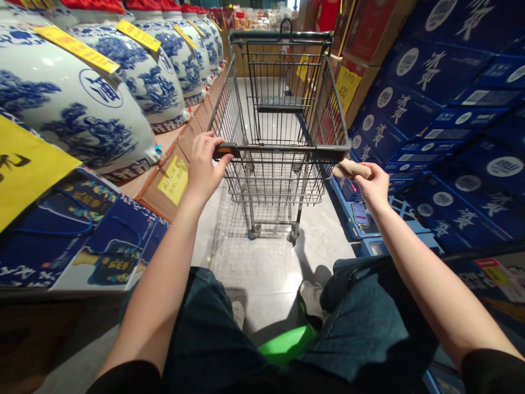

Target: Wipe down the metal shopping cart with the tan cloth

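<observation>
A wire shopping cart [283,189] with a dark frame stands in the middle, and no goods show inside it. My left hand [206,164] is at the left corner of its near rail, fingers and thumb curled round the dark corner piece. Beyond the right corner of the same rail, my right hand [374,183] pinches a beige, crumpled cloth-like piece [353,169]. That piece reaches to the cart's right corner; whether it touches the cart I cannot tell.
Blue-and-white jars [102,123] line a wooden shelf [164,175] on the left. Stacked blue boxes [435,82] rise on the right, beside blue crates [369,219] on the floor. A green object [287,345] lies between my legs.
</observation>
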Demonstrator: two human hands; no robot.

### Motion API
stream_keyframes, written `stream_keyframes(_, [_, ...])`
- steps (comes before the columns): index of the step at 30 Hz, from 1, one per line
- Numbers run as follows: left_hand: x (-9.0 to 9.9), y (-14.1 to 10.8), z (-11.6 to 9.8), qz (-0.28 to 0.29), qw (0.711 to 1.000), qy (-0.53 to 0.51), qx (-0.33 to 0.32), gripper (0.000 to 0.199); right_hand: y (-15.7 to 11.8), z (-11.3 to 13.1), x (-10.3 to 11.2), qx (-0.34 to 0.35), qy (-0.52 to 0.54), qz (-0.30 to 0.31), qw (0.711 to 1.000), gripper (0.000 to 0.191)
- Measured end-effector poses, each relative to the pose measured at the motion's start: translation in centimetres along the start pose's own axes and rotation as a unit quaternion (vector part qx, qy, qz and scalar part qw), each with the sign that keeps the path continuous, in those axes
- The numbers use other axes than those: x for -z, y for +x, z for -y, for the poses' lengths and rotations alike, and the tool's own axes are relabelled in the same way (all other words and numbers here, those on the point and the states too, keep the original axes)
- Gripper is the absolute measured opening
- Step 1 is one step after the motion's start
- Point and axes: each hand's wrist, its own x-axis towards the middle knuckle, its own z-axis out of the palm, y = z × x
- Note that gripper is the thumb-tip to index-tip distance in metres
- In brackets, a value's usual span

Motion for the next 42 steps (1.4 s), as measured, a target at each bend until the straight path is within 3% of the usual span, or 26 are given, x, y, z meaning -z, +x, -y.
stream_keyframes(5, [0.2, -0.4, -0.3, -0.008, 1.0, 0.009, 0.0, 0.022, -1.1, 2.1, -4.4, -0.133, 0.184, 0.063, 0.972, 0.04])
stream_keyframes(10, [0.3, -0.4, -0.6, -0.007, 1.0, 0.02, 0.005, 0.021, -3.1, 2.9, -5.5, -0.15, 0.186, 0.059, 0.969, 0.035])
stream_keyframes(17, [0.4, -0.2, -0.8, 0.005, 1.0, 0.026, 0.0, 0.022, -4.3, 2.1, -3.7, -0.094, 0.057, 0.113, 0.987, 0.024])
stream_keyframes(20, [0.6, -0.1, -0.9, 0.023, 0.999, 0.028, -0.006, 0.024, -4.0, 1.9, -3.4, -0.076, -0.011, 0.089, 0.993, 0.023])
stream_keyframes(24, [0.9, -0.4, -1.1, 0.025, 0.999, 0.033, -0.011, 0.024, -4.7, 2.0, -3.5, 0.02, -0.1, 0.082, 0.991, 0.016])
stream_keyframes(29, [1.0, -1.0, -1.4, 0.018, 0.999, 0.03, -0.011, 0.023, -7.6, 2.5, -3.6, 0.128, -0.171, 0.066, 0.975, 0.018])
stream_keyframes(36, [0.5, -1.2, -2.1, -0.012, 0.999, 0.044, -0.015, 0.024, -9.3, 2.9, -2.9, 0.181, -0.18, 0.095, 0.962, 0.007])
stream_keyframes(42, [-0.3, -1.6, -3.7, -0.019, 0.998, 0.058, -0.013, 0.025, -9.0, 1.6, -3.6, 0.154, -0.208, 0.019, 0.966, 0.009])
